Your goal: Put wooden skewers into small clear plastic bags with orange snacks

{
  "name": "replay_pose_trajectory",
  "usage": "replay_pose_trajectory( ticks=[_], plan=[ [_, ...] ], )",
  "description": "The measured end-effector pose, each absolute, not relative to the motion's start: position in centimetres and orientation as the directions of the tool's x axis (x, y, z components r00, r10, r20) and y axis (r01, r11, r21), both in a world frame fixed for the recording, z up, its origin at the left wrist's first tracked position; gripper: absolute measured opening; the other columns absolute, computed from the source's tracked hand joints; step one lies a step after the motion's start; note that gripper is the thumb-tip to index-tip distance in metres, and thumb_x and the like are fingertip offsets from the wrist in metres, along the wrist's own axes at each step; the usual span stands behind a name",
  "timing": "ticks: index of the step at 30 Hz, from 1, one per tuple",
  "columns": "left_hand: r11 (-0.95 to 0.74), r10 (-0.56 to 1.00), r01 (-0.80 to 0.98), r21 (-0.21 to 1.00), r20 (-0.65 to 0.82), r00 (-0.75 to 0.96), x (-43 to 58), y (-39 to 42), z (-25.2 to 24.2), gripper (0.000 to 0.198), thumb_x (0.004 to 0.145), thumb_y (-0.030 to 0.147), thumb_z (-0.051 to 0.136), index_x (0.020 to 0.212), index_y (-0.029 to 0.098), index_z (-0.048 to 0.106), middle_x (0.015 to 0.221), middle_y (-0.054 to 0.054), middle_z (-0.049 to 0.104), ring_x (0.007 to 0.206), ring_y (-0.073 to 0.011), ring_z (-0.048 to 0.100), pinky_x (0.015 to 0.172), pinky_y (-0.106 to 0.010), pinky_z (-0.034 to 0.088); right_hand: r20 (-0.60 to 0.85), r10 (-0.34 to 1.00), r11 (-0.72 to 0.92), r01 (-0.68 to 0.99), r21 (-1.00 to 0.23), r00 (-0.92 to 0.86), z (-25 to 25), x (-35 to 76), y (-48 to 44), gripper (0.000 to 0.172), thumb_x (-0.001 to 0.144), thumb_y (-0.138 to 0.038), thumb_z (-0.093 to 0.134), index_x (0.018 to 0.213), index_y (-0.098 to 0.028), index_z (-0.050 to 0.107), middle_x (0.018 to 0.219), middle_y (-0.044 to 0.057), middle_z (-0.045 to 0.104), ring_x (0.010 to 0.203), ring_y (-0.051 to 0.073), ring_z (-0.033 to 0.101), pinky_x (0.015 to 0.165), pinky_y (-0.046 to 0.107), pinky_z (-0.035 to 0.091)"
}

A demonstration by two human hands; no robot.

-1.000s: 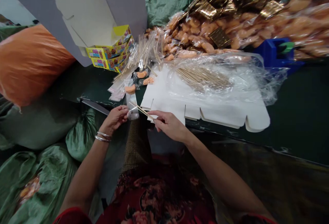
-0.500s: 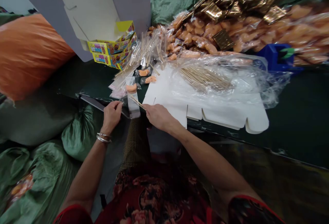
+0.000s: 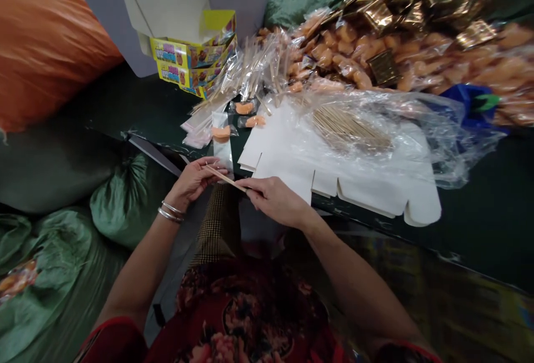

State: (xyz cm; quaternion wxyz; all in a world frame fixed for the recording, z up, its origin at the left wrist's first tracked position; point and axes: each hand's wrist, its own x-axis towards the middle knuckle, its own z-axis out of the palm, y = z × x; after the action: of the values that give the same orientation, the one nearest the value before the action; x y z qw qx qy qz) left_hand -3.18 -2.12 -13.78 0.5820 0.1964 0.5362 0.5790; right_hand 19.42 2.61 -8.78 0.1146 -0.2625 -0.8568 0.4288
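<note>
My left hand and my right hand hold a thin wooden stick between them, its far end at my left fingertips and its near end pinched in my right fingers. Just beyond the stick, a clear plastic sleeve holding an orange piece hangs down by my left fingers. A flat white cardboard blank lies beyond my right hand. Silver bangles circle my left wrist.
Beyond the blank lie a wrapped bundle of wooden sticks, bagged orange pieces, gold foil packets and yellow printed boxes. A blue object, an orange sack and green sacks surround the dark table.
My left hand has turned and its fingers now reach the stick by the sleeve. The stick lies flatter between my hands. The whole scene has shifted in view as my head moved.
</note>
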Motion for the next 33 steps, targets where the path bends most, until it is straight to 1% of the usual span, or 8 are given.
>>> replay_pose_trajectory(
  ticks=[6,12,15,17,20,23,29,33],
  plan=[
    [0.207,0.905,-0.475,0.855,-0.352,-0.24,-3.3,-2.3,-13.7,0.035,0.07,0.002,0.068,0.104,0.007,0.058,0.091,-0.013,0.072,0.081,-0.0198,0.072,0.068,-0.021,0.059,0.002,0.643,0.514,0.429,-0.743,-0.766,-9.6,19.3,3.7,0.037,0.085,-0.009,0.043,0.105,-0.021,0.073,0.059,-0.002,0.061,0.048,0.009,0.046,0.054,0.022,0.035],
    [0.217,0.891,-0.491,0.844,-0.377,-0.254,-1.8,-2.2,-13.6,0.051,0.073,0.001,0.065,0.12,0.007,0.046,0.088,-0.012,0.072,0.074,-0.018,0.072,0.063,-0.021,0.059,0.004,0.71,0.619,0.622,-0.479,-0.704,-9.6,17.4,2.6,0.033,0.087,-0.013,0.045,0.108,-0.019,0.069,0.074,0.006,0.069,0.059,0.015,0.056,0.058,0.026,0.034],
    [0.216,0.886,-0.492,0.843,-0.381,-0.263,-0.8,-2.3,-13.7,0.046,0.075,0.002,0.063,0.116,0.009,0.044,0.084,-0.011,0.072,0.069,-0.0173,0.072,0.059,-0.021,0.058,-0.028,0.737,0.625,0.697,-0.352,-0.675,-9.6,15.4,2.6,0.031,0.089,-0.016,0.043,0.11,-0.018,0.066,0.079,0.01,0.07,0.065,0.019,0.059,0.057,0.028,0.032],
    [0.222,0.878,-0.484,0.846,-0.39,-0.279,-0.2,-2.2,-13.8,0.037,0.075,0.004,0.064,0.107,0.01,0.046,0.08,-0.009,0.072,0.066,-0.0164,0.071,0.056,-0.021,0.057,-0.054,0.759,0.602,0.732,-0.318,-0.648,-9.5,14.0,3.1,0.029,0.089,-0.016,0.043,0.107,-0.016,0.065,0.08,0.012,0.069,0.068,0.021,0.061,0.058,0.028,0.033],
    [0.236,0.87,-0.45,0.861,-0.394,-0.298,0.6,-1.9,-14.0,0.028,0.073,0.01,0.068,0.093,0.012,0.048,0.069,-0.005,0.069,0.058,-0.0145,0.068,0.052,-0.021,0.055,-0.061,0.807,0.534,0.77,-0.351,-0.587,-9.3,12.0,4.5,0.026,0.086,-0.015,0.046,0.108,-0.014,0.061,0.086,0.014,0.069,0.074,0.023,0.061,0.061,0.03,0.036],
    [0.225,0.868,-0.399,0.889,-0.368,-0.332,0.7,-1.1,-14.2,0.028,0.069,0.014,0.071,0.084,0.014,0.047,0.058,-0.001,0.065,0.05,-0.0126,0.064,0.05,-0.021,0.053,0.004,0.861,0.456,0.771,-0.445,-0.508,-9.1,10.7,5.6,0.025,0.082,-0.013,0.051,0.106,-0.014,0.059,0.091,0.014,0.067,0.079,0.023,0.06,0.066,0.032,0.038],
    [0.167,0.861,-0.344,0.924,-0.307,-0.405,0.1,-0.2,-14.4,0.025,0.063,0.02,0.07,0.075,0.015,0.049,0.053,0.003,0.061,0.043,-0.0086,0.055,0.048,-0.02,0.047,0.221,0.866,0.462,0.55,-0.696,-0.449,-10.9,10.7,3.8,0.01,0.078,-0.01,0.052,0.082,-0.018,0.057,0.084,0.006,0.063,0.076,0.017,0.057,0.07,0.028,0.043],
    [0.14,0.886,-0.259,0.956,-0.238,-0.398,0.6,-0.8,-14.4,0.025,0.052,0.014,0.074,0.069,0.012,0.057,0.059,0.0,0.065,0.055,-0.0106,0.058,0.053,-0.018,0.045,0.301,0.895,0.441,0.554,-0.706,-0.328,-12.4,9.3,2.8,0.005,0.083,-0.018,0.051,0.086,-0.018,0.056,0.089,0.007,0.059,0.079,0.018,0.055,0.073,0.029,0.044]
  ],
)
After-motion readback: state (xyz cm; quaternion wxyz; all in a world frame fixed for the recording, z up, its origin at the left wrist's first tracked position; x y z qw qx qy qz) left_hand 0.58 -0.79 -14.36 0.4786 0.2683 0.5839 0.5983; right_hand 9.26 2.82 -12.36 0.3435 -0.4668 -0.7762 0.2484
